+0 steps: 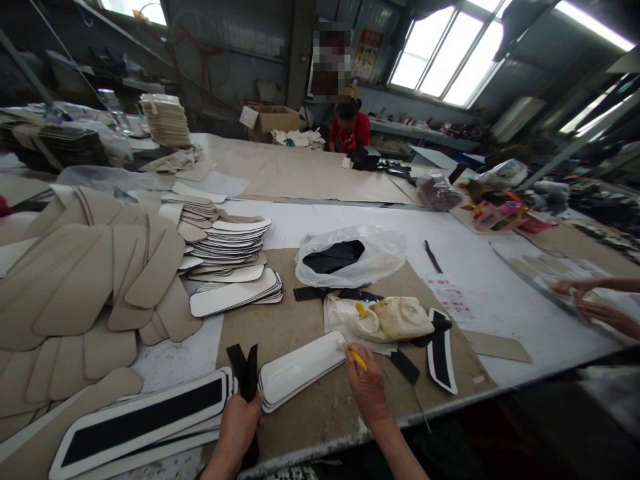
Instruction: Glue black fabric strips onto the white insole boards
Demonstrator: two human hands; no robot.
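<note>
My right hand [367, 390] is closed on a yellow-handled brush [358, 361], its bristles at the right end of a small stack of white rounded panels [303, 369]. Black fabric strips [243, 370] are gripped in my left hand [239, 423], just left of that stack. Farther left, a white panel with a black strip on it [145, 423] tops another pile. Beyond my right hand sits a stained, cream-coloured plastic container [403, 318], with a small glue-smeared cup [365, 321] beside it. To its right lies a white-edged black panel [441, 353].
Beige panels [75, 280] and stacked white panels [235, 293] cover the left. A clear bag with black pieces [377, 257] lies mid-table. Another person's hands [595, 303] work at the far right; a person in red [350, 130] is across the table.
</note>
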